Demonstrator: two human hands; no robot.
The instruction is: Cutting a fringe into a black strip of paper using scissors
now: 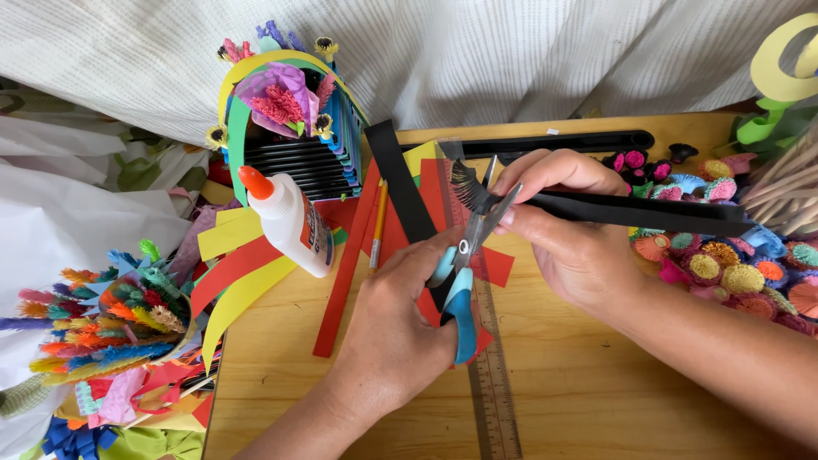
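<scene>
Black paper strip [630, 209], fringed at its near end, is pinched between the right hand's [575, 234] thumb and fingers above the wooden table [596, 392]. Left hand [396, 332] grips blue-handled scissors [467, 264], blades open around the fringe. Beneath lie red and yellow strips [247, 273], a clear ruler [494, 383] and a glue bottle [290, 220]; paper flowers [724, 264] sit right.

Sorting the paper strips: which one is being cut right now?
The black strip held in the right hand, its fringed end between the scissors blades. The red and yellow strips lie flat on the table, untouched.
</scene>
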